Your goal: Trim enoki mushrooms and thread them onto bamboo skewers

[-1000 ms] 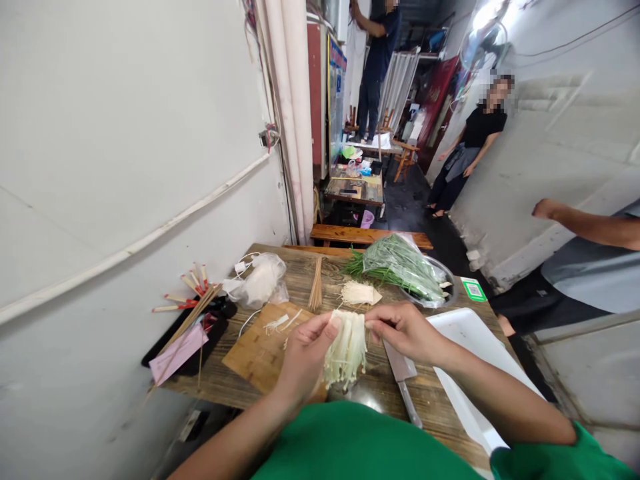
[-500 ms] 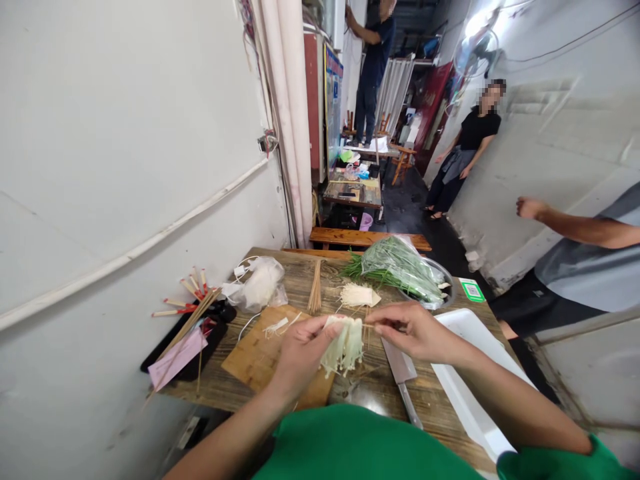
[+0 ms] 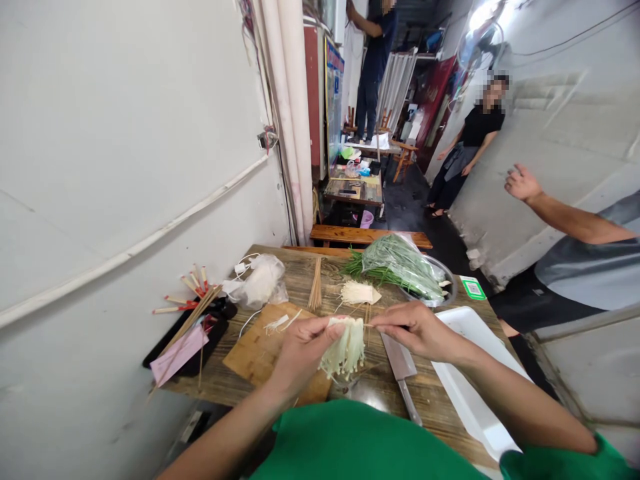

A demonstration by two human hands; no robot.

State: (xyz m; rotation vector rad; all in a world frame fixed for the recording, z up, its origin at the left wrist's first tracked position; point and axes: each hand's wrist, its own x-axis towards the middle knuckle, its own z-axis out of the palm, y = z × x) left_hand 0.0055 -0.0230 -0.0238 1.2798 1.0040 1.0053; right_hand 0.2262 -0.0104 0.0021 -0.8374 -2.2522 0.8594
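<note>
A flat row of enoki mushrooms (image 3: 345, 348) hangs from my left hand (image 3: 304, 347), which pinches its upper edge between thumb and fingers. My right hand (image 3: 411, 328) is closed on a thin wooden skewer (image 3: 369, 325) that runs into the right side of the row. The mushroom caps dangle downward over the table. Below and left lies a wooden cutting board (image 3: 250, 357) with a few enoki scraps (image 3: 277, 325). Beside my right hand, a cleaver (image 3: 400, 363) rests on the table. Past my hands sits another enoki bunch (image 3: 357, 293).
Bare skewers (image 3: 315, 285) lie at the back of the table. Bagged green chives (image 3: 400, 267) fill a metal bowl behind. A white tray (image 3: 463, 323) stands right, a black holder with sticks (image 3: 193, 343) left. A person's hand (image 3: 523, 183) reaches in from the right.
My hands stay close to where they were, with the enoki row shifted slightly and its caps spread a little. The person at the right has raised their hand and opened its fingers.
</note>
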